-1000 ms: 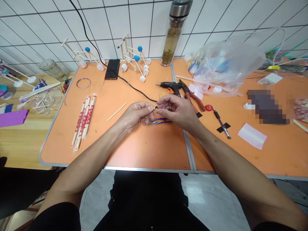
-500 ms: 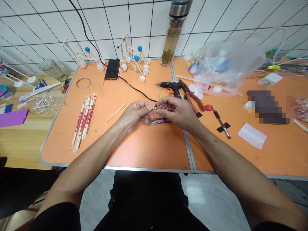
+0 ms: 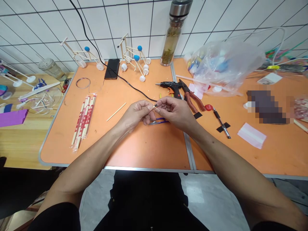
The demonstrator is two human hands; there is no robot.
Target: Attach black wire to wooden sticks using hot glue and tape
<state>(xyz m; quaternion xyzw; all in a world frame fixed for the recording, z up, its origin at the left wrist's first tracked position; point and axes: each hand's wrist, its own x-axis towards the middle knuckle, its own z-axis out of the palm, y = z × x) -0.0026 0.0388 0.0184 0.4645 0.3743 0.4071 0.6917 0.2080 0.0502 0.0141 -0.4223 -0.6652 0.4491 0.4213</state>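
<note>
A short pale stick with a black band (image 3: 155,106) is pinched between the fingertips of my two hands, above the middle of the orange table. My left hand (image 3: 138,115) holds its pale part between thumb and forefinger, the other fingers curled below. From the other side, my right hand (image 3: 176,112) closes thumb and forefinger at the black band. The hands hide most of the piece. Under them lie blue-handled scissors (image 3: 160,121), partly covered by my right hand. Left of my left hand is a loose thin wooden stick (image 3: 116,112).
Behind my hands lie a black glue gun (image 3: 169,85) and red-handled pliers (image 3: 192,98). Wrapped chopsticks (image 3: 84,122) are at the left. Stick models with white wheels (image 3: 136,57), a phone (image 3: 112,69) and a tea bottle (image 3: 171,41) line the wall. A pen (image 3: 221,123) is at the right.
My fingertips have shifted slightly around the small stick, and its black band shows a little differently. Both hands stay in nearly the same place.
</note>
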